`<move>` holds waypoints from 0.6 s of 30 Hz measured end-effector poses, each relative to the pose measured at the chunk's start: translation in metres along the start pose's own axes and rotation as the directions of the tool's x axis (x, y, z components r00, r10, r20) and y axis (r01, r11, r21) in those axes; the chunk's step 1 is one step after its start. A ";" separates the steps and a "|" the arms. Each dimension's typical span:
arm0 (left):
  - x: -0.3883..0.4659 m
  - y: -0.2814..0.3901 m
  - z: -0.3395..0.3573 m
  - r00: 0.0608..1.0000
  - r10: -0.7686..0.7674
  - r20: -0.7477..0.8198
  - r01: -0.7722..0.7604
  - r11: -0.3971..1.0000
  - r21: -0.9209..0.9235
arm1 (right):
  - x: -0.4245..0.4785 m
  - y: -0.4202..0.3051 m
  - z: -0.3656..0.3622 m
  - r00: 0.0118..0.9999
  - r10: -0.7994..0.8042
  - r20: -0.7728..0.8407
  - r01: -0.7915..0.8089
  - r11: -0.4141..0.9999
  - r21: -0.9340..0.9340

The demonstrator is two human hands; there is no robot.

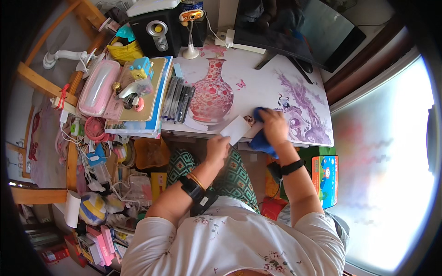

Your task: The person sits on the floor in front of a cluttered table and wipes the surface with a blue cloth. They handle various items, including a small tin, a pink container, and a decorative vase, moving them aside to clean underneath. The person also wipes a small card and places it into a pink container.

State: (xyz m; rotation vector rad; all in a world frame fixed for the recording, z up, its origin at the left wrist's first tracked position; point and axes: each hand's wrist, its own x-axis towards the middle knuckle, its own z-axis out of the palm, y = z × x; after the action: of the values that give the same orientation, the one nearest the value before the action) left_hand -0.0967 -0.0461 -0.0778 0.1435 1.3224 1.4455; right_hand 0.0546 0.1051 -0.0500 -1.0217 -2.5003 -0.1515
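Note:
My left hand grips the lower corner of a small white card or sheet of paper at the front edge of the desk. To its right, my right hand is closed over a crumpled blue cloth, pressed against the desktop. Part of the cloth hangs over the desk's front edge, and part is hidden under my fingers. A small brown patch shows between card and cloth; I cannot tell whether it is printed or loose. The desk mat bears a printed red vase and purple trees.
Several pens lie left of the vase print, beside stacked books topped with small toys. A pink pencil case, a black speaker, a webcam on a stand and a monitor line the desk. A frosted window is at right.

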 end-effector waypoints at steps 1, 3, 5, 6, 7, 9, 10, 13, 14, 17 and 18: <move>0.002 0.000 -0.002 1.000 -0.009 -0.006 0.009 1.000 -0.002 | 0.002 0.023 0.000 0.997 0.062 0.051 -0.063 0.998 0.030; 0.003 -0.001 -0.005 1.000 -0.005 0.003 0.005 1.000 -0.006 | 0.013 0.033 -0.016 0.922 0.377 -0.091 -0.314 0.862 0.398; 0.005 -0.004 -0.007 1.000 -0.013 0.006 0.013 1.000 -0.026 | 0.032 0.015 -0.045 0.715 0.695 -0.077 -0.229 0.337 0.913; 0.007 -0.007 -0.006 1.000 -0.022 0.011 0.022 0.999 -0.044 | 0.037 0.001 -0.063 0.704 0.703 -0.101 -0.043 0.184 0.982; 0.008 -0.008 -0.006 0.999 -0.029 0.013 0.030 0.998 -0.062 | 0.042 -0.016 -0.078 0.691 0.713 -0.119 0.149 0.020 0.989; 0.008 -0.009 -0.003 0.999 -0.038 0.022 0.040 0.997 -0.072 | 0.033 -0.027 -0.068 0.782 0.582 -0.222 0.067 0.275 0.959; 0.009 -0.009 -0.003 0.999 -0.040 0.020 0.042 0.996 -0.079 | 0.023 -0.050 -0.064 0.835 0.530 -0.147 -0.034 0.316 0.948; 0.004 -0.002 0.007 0.998 -0.069 -0.013 0.066 0.988 -0.136 | 0.004 -0.064 -0.023 0.960 -0.270 -0.079 0.269 0.802 0.533; 0.003 -0.003 0.007 1.000 0.002 0.013 -0.001 0.996 -0.092 | -0.005 -0.062 -0.019 0.926 -0.378 0.016 0.304 0.770 0.560; -0.007 0.002 0.010 0.999 0.029 0.024 -0.026 0.993 -0.118 | 0.004 -0.070 -0.038 0.889 -0.453 0.066 0.359 0.781 0.511; -0.009 0.004 0.011 1.000 0.000 0.017 0.003 0.990 -0.139 | 0.006 -0.067 -0.034 0.876 -0.476 0.082 0.384 0.789 0.479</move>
State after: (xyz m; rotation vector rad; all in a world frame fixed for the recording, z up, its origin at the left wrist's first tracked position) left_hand -0.0881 -0.0448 -0.0656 0.0627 1.2040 1.5266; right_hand 0.0167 0.0517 -0.0127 -0.2710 -2.7235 0.4049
